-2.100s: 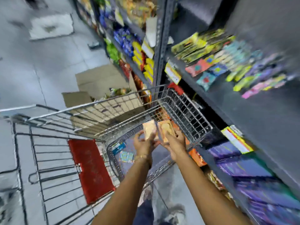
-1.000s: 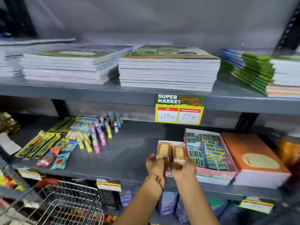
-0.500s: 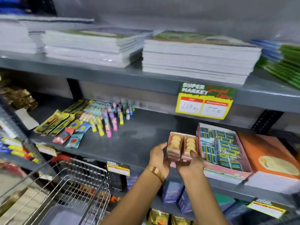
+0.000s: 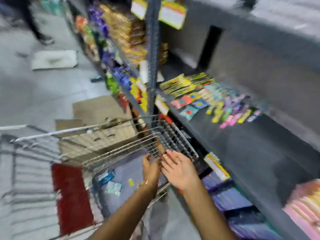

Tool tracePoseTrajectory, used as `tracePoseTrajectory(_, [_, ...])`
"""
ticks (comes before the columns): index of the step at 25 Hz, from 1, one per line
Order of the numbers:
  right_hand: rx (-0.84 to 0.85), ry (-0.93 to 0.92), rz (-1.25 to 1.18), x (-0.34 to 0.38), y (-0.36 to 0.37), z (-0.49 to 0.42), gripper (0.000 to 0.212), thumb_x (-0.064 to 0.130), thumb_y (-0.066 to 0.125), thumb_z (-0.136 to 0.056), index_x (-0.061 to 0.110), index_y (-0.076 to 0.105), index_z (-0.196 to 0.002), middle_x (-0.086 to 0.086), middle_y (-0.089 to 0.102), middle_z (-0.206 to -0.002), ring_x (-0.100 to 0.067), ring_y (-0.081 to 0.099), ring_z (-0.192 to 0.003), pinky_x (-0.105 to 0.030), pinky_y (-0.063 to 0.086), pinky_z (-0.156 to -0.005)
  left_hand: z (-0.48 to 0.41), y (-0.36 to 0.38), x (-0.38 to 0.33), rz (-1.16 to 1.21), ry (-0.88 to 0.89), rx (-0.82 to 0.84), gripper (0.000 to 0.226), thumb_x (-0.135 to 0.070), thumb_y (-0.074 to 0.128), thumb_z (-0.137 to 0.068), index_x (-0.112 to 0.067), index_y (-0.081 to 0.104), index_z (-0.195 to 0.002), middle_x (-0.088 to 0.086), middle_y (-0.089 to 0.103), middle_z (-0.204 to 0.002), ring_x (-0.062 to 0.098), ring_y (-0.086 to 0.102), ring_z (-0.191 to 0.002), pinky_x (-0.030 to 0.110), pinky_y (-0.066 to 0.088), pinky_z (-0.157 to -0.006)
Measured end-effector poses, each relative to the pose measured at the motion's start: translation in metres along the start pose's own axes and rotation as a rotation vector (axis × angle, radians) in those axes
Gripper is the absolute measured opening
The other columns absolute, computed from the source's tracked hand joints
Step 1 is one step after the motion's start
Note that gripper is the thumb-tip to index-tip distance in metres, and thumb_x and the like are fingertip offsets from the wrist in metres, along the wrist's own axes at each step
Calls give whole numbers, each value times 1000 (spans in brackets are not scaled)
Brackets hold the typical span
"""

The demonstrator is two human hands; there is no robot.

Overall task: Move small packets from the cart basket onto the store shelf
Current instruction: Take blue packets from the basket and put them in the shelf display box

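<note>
Blurry head-cam view, tilted, looking down a store aisle. Far left: grey tiled floor [image 4: 34, 94] w/ a pale mat [image 4: 54, 59] lying flat, and someone's dark legs [image 4: 32, 23] at top left. Lower left: wire cart [image 4: 34, 149] w/ a red seat flap [image 4: 71, 196]. Behind the cart, an open cardboard box [image 4: 97, 129] sits on the floor. Center: the cart basket [image 4: 174, 137], wire walls on all sides, purple-grey bottom; a few small packets [image 4: 113, 187] lie flat there, one blue, one pale green, plus a tiny yellow bit, all left of the hands. The person's left hand [image 4: 151, 168] reaches down inside the basket, fingers curled, w/ a gold bracelet at the wrist; too blurred to tell if it has hold of anything. The right hand [image 4: 180, 171] is just beside it, palm up, fingers spread wide, nothing in it. The basket's far wire wall stands btwn the hands and the shelving. Right: dark grey store shelf [image 4: 242, 149], mostly bare, w/ rows of colourful packets and markers [image 4: 216, 99] toward its back-left. A dark upright post [image 4: 153, 58] divides it from snack-filled shelves further down. Price tags [image 4: 173, 13] hang at top. Pink boxes [image 4: 304, 210] at far right edge; purple stock on the shelf below.
</note>
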State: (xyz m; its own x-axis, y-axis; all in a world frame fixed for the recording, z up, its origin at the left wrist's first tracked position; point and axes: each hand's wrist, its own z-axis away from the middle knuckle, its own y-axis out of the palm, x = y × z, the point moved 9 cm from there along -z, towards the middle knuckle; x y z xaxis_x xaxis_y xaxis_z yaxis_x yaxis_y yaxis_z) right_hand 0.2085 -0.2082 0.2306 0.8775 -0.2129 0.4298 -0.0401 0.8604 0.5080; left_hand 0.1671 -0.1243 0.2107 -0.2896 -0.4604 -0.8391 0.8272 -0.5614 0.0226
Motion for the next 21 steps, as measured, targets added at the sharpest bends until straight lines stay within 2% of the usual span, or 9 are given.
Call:
tracePoseTrajectory(2, [-29, 150, 198, -47, 19, -31, 25, 26, 38, -100, 14, 60, -100, -10, 41, -149, -28, 31, -143, -36, 29, -112, -41, -70, 32, -99, -145, -154, 42, -8, 50, -94, 5, 42, -133, 24, 49, -140, 35, 47, -128, 44, 38, -109])
tracePoseTrajectory(4, [-33, 267, 341, -85, 34, -60, 23, 22, 40, -99, 15, 56, -84, -11, 42, -148, -27, 29, -144, -36, 28, -114, -74, -129, 66, -153, -240, -260, 37, -4, 52, -91, 10, 48, -126, 30, 54, -132, 39, 51, -123, 38, 44, -94])
tracePoseTrajectory(7, [-35, 291, 587, -124, 39, -111, 24, 16, 44, -98, 11, 61, -114, -16, 47, -145, -30, 39, -139, -39, 34, -112, -108, -164, 108, -278, -332, -179, 18, 4, 52, -90, 12, 60, -103, 36, 62, -114, 43, 58, -112, 38, 40, -72])
tracePoseTrajectory(10, [-44, -51, 1200, -137, 41, -176, 27, 8, 49, -94, 8, 62, -118, -22, 63, -122, -35, 57, -119, -38, 49, -91, -144, -187, 186, -474, -577, -22, 36, -5, 53, -93, 8, 52, -126, 34, 55, -129, 44, 54, -120, 42, 47, -92])
tracePoseTrajectory(12, [146, -284, 1771, -159, 59, -210, 35, 13, 49, -93, 12, 58, -126, -12, 61, -129, -31, 55, -121, -37, 46, -93, -169, -200, 214, -410, -613, -84, 45, -11, 51, -96, 7, 44, -136, 30, 50, -139, 40, 52, -125, 38, 45, -100])
tracePoseTrajectory(14, [280, -396, 2067, -184, 70, -248, 38, 19, 47, -93, 15, 52, -130, -9, 55, -135, -30, 50, -126, -39, 44, -97, -190, -207, 222, -348, -577, -147, 44, -18, 55, -95, 4, 52, -132, 24, 56, -136, 35, 55, -125, 38, 45, -101])
tracePoseTrajectory(16, [217, -402, 2145, -200, 71, -297, 40, 20, 51, -90, 11, 53, -129, -14, 55, -135, -32, 51, -125, -40, 43, -98, -209, -211, 239, -253, -591, -204, 45, -27, 56, -94, 2, 57, -128, 23, 60, -132, 34, 58, -122, 38, 52, -93])
tracePoseTrajectory(18, [57, -287, 2035, -216, 61, -341, 42, 22, 62, -85, 7, 57, -124, -18, 57, -132, -33, 54, -122, -38, 45, -97, -226, -212, 261, -192, -657, -268, 58, -40, 55, -91, 1, 52, -131, 22, 57, -135, 33, 56, -125, 32, 53, -87])
tracePoseTrajectory(21, [-120, -158, 1754, -234, 48, -376, 46, 27, 77, -70, 7, 66, -110, -17, 64, -123, -31, 60, -113, -36, 50, -91, -229, -226, 272, -245, -784, -527, 82, -49, 70, -76, 0, 39, -134, 19, 51, -139, 33, 49, -131, 38, 42, -105])
